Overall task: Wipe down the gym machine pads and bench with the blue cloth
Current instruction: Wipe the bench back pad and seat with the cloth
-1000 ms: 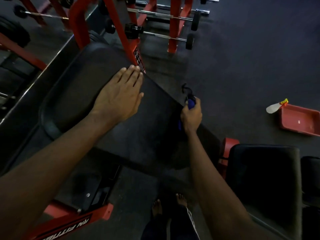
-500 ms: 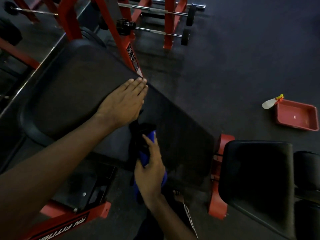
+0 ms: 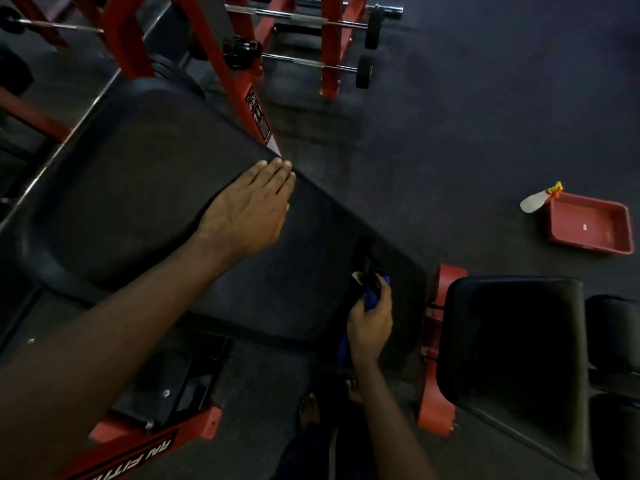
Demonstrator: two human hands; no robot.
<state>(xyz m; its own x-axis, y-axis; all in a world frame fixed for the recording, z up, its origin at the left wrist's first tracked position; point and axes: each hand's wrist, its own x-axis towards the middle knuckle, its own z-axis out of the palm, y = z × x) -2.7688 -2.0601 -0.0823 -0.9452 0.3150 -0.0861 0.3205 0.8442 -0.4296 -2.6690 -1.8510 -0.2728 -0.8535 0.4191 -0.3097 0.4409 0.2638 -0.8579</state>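
Head view. The dark rubber floor (image 3: 485, 116) takes up the right and upper part of the scene, with open room between the equipment and the tray.

The wide black padded bench pad (image 3: 138, 188) runs diagonally from upper left to lower right. Its far edge touches the red steel machine frame (image 3: 242, 74); its near edge overhangs the base. The smaller black padded seat (image 3: 512, 348) stands just beside the pad's lower right corner, with a narrow gap and a red bracket between them. A rack of steel barbells (image 3: 311, 64) stands beyond the frame.

The shallow red plastic tray (image 3: 588, 226) lies on the floor, well apart from the pads. A white spray bottle (image 3: 535, 201) leans at its left rim.

The left hand (image 3: 247, 213) lies flat on the pad, fingers straight and together, tips at the far edge. The right hand (image 3: 369, 323) is curled tight around the blue cloth (image 3: 372, 299), at the pad's lower right corner.

Against the frame half a second earlier, the right hand and cloth have shifted from the middle of the near edge, just below the left hand, to the right corner. The left hand is unchanged.
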